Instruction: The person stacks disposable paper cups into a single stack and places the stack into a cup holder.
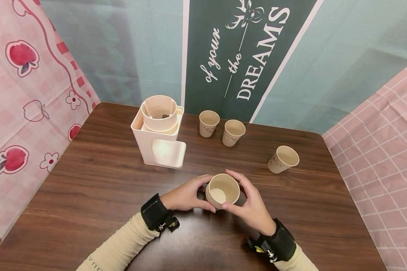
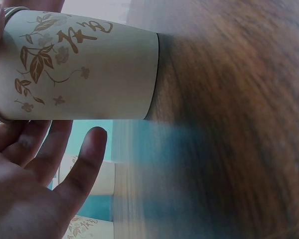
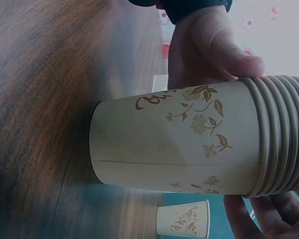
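Observation:
A stack of nested paper cups (image 1: 231, 185) stands upright between my hands, near the middle of the table. My left hand (image 1: 185, 194) grips its left side, thumb in front and fingers behind. On the opposite side my right hand (image 1: 252, 205) holds the stack the same way. In the right wrist view several rims of the cup stack (image 3: 269, 134) lie one over another, and brown flowers decorate the lowest cup. The base of the cups (image 2: 124, 79) is at the tabletop in the left wrist view; whether it touches I cannot tell.
A white box-shaped holder (image 1: 142, 146) with a round tube (image 1: 160, 122) on top stands back left. Single paper cups stand upright behind the stack: one (image 1: 207, 130), another (image 1: 231, 138) beside it, and a third (image 1: 276, 164) to the right. Cloth (image 1: 122, 56) hangs behind the wooden table (image 1: 88, 188).

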### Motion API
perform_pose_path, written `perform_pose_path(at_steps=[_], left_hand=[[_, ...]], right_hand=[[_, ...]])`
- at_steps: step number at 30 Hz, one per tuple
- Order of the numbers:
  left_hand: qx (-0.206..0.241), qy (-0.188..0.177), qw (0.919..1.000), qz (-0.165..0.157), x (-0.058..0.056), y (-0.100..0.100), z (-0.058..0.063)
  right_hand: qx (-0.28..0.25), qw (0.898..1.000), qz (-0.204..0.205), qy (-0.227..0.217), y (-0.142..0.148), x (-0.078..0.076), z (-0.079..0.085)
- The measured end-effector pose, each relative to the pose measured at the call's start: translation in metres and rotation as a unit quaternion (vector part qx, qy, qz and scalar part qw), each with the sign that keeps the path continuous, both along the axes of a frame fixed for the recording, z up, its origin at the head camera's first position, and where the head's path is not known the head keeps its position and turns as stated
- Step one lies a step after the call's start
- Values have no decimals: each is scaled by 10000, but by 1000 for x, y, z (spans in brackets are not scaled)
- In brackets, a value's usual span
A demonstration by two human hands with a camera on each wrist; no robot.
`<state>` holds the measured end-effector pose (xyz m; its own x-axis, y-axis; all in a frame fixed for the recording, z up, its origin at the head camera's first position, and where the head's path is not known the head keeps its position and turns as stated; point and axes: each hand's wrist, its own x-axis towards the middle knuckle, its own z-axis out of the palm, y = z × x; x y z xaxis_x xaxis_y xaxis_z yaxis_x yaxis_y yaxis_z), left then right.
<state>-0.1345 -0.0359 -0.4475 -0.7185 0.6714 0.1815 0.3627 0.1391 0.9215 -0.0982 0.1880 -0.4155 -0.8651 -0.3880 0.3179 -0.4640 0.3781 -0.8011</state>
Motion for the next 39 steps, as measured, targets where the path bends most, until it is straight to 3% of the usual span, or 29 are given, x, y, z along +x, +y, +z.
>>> perform_pose_path(at_steps=[13, 22, 28, 39], left_hand=[[-34, 31, 10000, 4, 0, 0, 0], [-21, 43, 10000, 30, 1, -1, 0], [-65, -87, 9999, 125, 1, 1, 2], [-71, -201, 9997, 106, 13, -1, 35]], right_hand=[[0, 9999, 60, -86, 1, 0, 3], [-282, 9990, 319, 160, 4, -4, 3], [-436, 9988, 150, 138, 9, -9, 11], [-1409, 9880, -535, 342, 32, -37, 28]])
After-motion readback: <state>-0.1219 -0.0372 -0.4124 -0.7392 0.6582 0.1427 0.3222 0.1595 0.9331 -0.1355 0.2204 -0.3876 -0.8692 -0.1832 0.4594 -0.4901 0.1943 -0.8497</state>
